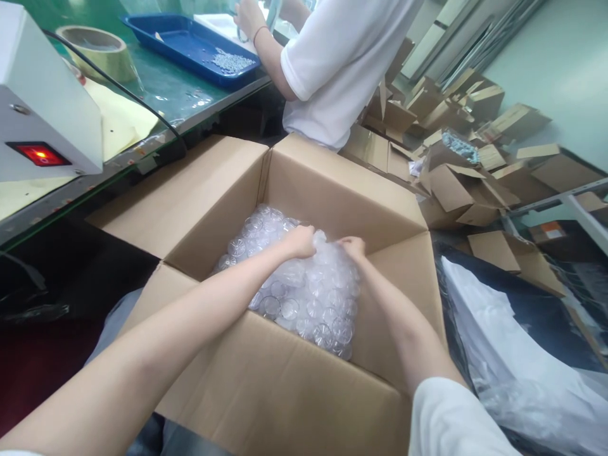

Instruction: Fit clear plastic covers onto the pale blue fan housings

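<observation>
In front of me an open cardboard box (pixel 285 380) holds a clear plastic bag (pixel 327 278) full of round, transparent pieces, perhaps caps or cup-like parts. My left hand (pixel 300 242) is closed on the bag's gathered top edge. Just to its right, my right hand (pixel 354 247) pinches the same film between bent fingers. A whitish fold of the film bunches up between the two hands. Both forearms reach over the box's near side, and the box flaps are folded outward. The box floor is mostly hidden under the bag.
On the green bench at left are a white machine (pixel 47 95) with a lit red switch, a tape roll (pixel 97 54) and a blue tray (pixel 190 47) of small pieces. A co-worker in a white shirt (pixel 332 57) stands beyond the box. Cardboard boxes (pixel 456 190) pile up at right.
</observation>
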{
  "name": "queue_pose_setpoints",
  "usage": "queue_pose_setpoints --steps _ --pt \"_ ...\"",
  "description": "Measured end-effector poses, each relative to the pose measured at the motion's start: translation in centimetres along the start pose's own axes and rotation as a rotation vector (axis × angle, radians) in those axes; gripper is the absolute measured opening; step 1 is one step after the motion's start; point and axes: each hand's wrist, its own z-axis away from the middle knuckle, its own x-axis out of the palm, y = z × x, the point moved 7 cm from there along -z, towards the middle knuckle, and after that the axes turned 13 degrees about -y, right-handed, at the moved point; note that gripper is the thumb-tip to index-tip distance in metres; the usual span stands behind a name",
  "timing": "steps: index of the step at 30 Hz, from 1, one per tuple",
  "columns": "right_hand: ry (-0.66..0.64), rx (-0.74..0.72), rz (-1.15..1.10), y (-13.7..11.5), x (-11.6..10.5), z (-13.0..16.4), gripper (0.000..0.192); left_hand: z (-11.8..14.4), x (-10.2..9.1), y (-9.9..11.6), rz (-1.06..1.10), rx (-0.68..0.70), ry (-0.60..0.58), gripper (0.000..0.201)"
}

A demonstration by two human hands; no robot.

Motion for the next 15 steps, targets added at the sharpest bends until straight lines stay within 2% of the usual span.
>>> queue_pose_setpoints --steps 5,8,11,15 --pt "-0.249 -0.257 -0.133 -5.7 1.4 1.7 0.020 -0.4 -0.1 0.3 0.024 0.076 0.027 0.032" --pt "-0.292 -0.273 -0.171 -7.1 1.1 2.1 0.023 -0.3 -0.8 0.2 0.037 0.082 0.061 0.029" --pt "-0.246 -0.150 -0.134 -5.1 0.5 1.8 0.026 0.0 -1.5 -0.4 0.051 0.021 0.124 0.031" --pt "-0.177 0.104 0.000 0.5 1.2 1.8 0.025 -0.1 -1.5 -1.1 0.045 -0.047 0.134 0.028"
